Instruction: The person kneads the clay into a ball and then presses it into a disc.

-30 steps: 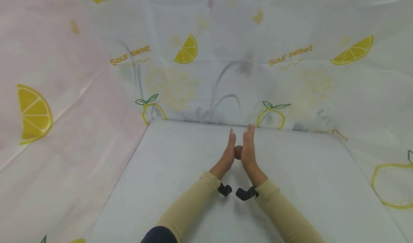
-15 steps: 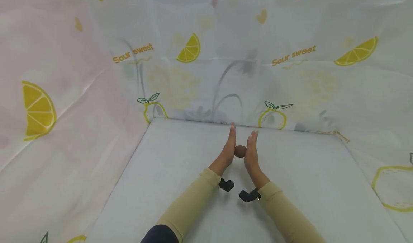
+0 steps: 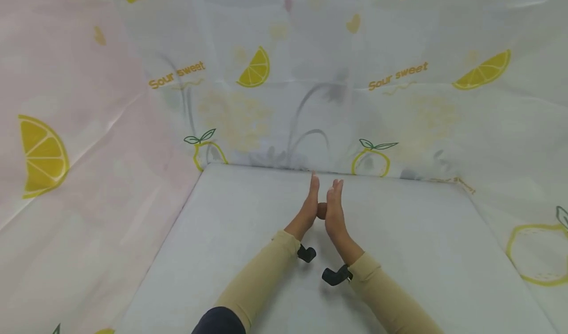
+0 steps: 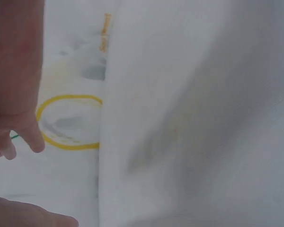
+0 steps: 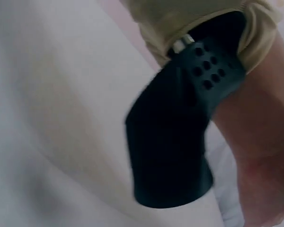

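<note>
In the head view, a small brown lump (image 3: 321,210), rounded where it shows, sits between the two facing palms above the white tabletop. My left hand (image 3: 308,211) presses it from the left and my right hand (image 3: 335,215) from the right, both with straight fingers pointing away. The right palm's edge covers part of the lump. The left wrist view catches the right hand (image 4: 14,71) at upper left and a bit of the left hand (image 4: 28,215) at the bottom; the lump is out of sight there. The right wrist view takes in the left wrist (image 5: 255,118).
Both wrists carry black camera mounts (image 3: 337,275), the left one's mount (image 5: 170,142) large in the right wrist view. The white tabletop (image 3: 421,255) meets a lemon-printed sheet (image 3: 284,102) at the back and sides.
The right hand has drawn back relative to the left, whose fingertips now reach farther. The palms stand closer than half a second ago, and the lump stays between them.
</note>
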Tool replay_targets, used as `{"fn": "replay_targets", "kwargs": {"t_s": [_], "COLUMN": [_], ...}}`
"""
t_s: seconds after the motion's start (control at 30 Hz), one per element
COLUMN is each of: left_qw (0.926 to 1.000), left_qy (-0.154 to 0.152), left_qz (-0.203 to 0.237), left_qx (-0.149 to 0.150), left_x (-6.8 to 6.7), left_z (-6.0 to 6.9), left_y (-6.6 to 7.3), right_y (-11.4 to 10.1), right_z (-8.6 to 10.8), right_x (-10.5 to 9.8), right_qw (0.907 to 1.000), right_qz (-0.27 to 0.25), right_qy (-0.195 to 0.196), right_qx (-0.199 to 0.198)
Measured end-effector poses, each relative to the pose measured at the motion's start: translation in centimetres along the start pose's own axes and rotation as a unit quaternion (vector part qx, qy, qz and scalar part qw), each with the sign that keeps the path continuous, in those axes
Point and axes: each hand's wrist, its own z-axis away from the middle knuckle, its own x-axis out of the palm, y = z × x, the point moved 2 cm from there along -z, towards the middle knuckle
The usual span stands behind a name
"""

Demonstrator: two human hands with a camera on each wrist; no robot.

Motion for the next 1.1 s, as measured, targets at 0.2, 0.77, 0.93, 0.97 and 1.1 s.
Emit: {"fn": "replay_targets", "kwargs": {"t_s": [0.2,0.77,0.93,0.97,1.1], "left_qw": [0.9995,0.9981,0.9993,0.9995,0.9996], "left_qy": [-0.022,-0.049,-0.027,-0.024,-0.005], "left_qz": [-0.021,-0.032,-0.024,-0.022,-0.027], "left_qx": [-0.001,0.018,0.008,0.005,0.011], "left_x": [0.6,0.9,0.6,0.6,0.5], "left_z": [1.0,1.5,0.9,0.7,0.1], "left_y": [-0.8,0.6,1.2,1.2,1.2], "right_y": [0.3,-0.5,-0.6,-0.6,-0.7], "right_z": [-1.5,-1.5,-0.1,0.2,1.3], "right_x": [-0.8,-3.0,-2.1,-1.8,-1.0], "right_qw": [0.9997,0.9996,0.9996,0.9996,0.9998], "right_qz": [-0.007,0.011,0.016,0.016,0.010], "right_qy": [0.015,0.005,0.001,0.001,-0.002], "right_qx": [-0.020,0.026,0.024,0.025,0.015]}}
